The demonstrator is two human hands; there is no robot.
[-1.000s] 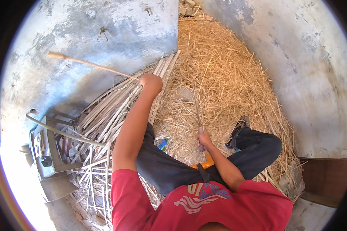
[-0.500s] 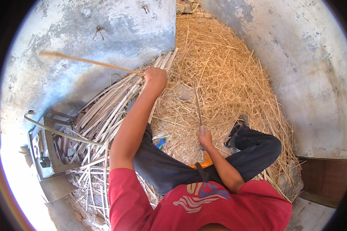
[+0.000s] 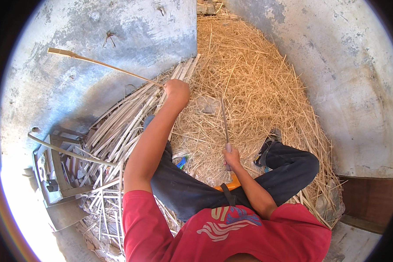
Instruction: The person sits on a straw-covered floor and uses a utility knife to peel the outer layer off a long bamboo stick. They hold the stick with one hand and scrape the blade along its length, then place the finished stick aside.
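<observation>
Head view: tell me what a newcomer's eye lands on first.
The big golden straw heap filling the middle and upper right against grey walls. Next, the left hand gripping a long thin cane that reaches up-left, above pale split strips. The right hand holds a slim blade upright over the lap.

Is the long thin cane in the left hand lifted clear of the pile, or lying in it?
Lifted: the left hand grips one end, and the cane reaches out over bare grey floor.
</observation>
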